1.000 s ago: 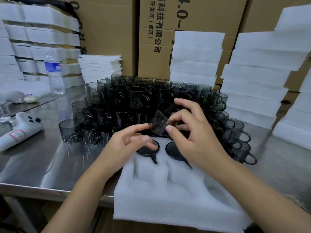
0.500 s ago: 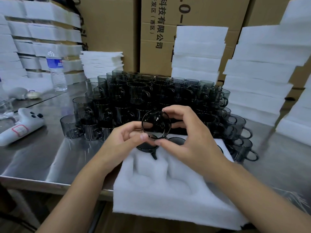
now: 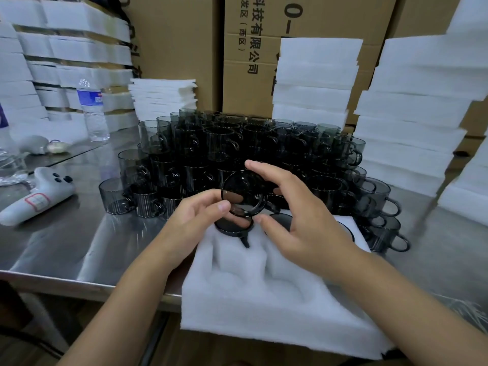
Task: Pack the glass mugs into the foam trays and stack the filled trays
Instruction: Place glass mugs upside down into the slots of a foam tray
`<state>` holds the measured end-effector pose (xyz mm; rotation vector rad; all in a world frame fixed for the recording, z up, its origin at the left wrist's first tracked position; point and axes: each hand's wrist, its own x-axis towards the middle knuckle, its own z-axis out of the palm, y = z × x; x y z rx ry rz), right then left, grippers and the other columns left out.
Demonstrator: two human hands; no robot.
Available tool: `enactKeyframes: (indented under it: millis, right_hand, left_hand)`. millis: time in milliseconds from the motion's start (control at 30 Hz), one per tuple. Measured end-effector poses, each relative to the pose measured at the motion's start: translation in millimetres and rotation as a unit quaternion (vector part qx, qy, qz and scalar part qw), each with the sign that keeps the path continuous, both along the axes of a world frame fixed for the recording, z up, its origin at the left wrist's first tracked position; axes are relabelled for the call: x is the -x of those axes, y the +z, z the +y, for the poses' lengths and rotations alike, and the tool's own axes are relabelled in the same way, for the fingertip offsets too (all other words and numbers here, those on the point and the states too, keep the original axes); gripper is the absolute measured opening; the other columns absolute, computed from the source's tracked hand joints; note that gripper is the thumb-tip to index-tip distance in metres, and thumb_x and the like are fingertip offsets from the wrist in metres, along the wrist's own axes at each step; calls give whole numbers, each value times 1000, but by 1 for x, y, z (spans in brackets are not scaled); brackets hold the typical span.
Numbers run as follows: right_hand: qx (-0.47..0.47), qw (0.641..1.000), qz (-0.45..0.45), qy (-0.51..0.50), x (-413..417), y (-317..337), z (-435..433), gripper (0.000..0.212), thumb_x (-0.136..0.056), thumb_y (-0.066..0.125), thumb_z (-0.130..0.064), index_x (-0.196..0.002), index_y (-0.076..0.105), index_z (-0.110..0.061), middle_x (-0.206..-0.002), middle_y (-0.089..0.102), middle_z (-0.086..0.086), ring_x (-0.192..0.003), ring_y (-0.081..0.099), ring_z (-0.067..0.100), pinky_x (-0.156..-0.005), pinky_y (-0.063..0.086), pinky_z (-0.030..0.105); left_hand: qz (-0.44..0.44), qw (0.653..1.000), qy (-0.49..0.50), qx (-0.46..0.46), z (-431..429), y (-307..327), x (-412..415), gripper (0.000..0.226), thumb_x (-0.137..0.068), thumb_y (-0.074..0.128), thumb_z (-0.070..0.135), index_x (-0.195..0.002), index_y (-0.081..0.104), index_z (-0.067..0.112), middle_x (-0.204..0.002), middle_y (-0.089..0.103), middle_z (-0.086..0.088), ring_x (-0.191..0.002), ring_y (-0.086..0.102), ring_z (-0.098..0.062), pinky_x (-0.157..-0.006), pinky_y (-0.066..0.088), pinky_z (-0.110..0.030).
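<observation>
A smoky grey glass mug (image 3: 244, 194) is held tilted above the foam tray, its round opening facing me. My left hand (image 3: 195, 217) pinches its lower left rim with thumb and fingers. My right hand (image 3: 298, 215) spans it from the right, index finger over the top and thumb under the bottom. The white foam tray (image 3: 264, 291) lies on the table's front edge. Its far row holds a mug on the left (image 3: 233, 231) with the handle pointing at me, a second one (image 3: 281, 220) beside it, and a third rim (image 3: 347, 229) at the right. The near pockets hold nothing.
Several loose mugs (image 3: 224, 151) crowd the steel table (image 3: 66, 233) behind the tray. Foam tray stacks (image 3: 412, 114) stand at right and back centre (image 3: 314, 80), cardboard boxes behind. At left lie a white handheld device (image 3: 37, 199) and a water bottle (image 3: 92, 112).
The mug was turned from side-on until its opening faces me, and both hands lifted it slightly. My left hand closed onto its rim.
</observation>
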<state>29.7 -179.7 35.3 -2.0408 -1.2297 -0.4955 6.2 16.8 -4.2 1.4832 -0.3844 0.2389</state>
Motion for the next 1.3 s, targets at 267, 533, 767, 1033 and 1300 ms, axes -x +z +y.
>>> enactKeyframes:
  millis: [267,533,767,1033,1300]
  right_hand:
    - [-100,992,-45,-54,-3,1,1,40,-79,71,-23,-113,51,-24,-110,47,-18,-104,46,-2,-92,33,9]
    - [-85,993,-2,-76,-2,0,5,16,-86,66,-13,-103,66,-15,-95,62,-15,-95,53,3,-84,37,9]
    - [-56,993,54,-92,2,1,7,33,-82,64,-44,-110,63,-28,-99,62,-23,-100,55,-4,-87,39,9]
    - [-151,975,73,-149,-8,11,9,15,-80,70,-10,-82,75,-24,-64,65,-22,-64,61,-9,-63,42,3]
    - [3,984,163,-74,12,32,10,12,-80,68,-24,-81,78,-31,-68,71,-6,-63,66,11,-65,54,32]
  left_hand:
    - [2,1000,-25,1,4,-1,0,29,-70,71,40,-93,69,22,-91,74,-11,-89,71,-25,-77,54,-30]
    - [13,999,28,-13,-2,-2,-1,48,-56,78,30,-99,65,13,-78,74,-5,-80,72,-17,-70,54,-22]
    - [24,998,48,-24,-3,0,-5,55,-51,83,26,-101,65,9,-73,74,-5,-74,72,-19,-67,56,-24]
    - [11,997,30,-63,1,-2,-6,54,-57,81,29,-110,68,28,-79,73,-15,-85,70,-15,-81,55,-27]
    - [39,998,17,41,1,-2,-6,34,-91,46,26,-113,71,25,-106,73,-12,-102,69,-24,-79,55,-25]
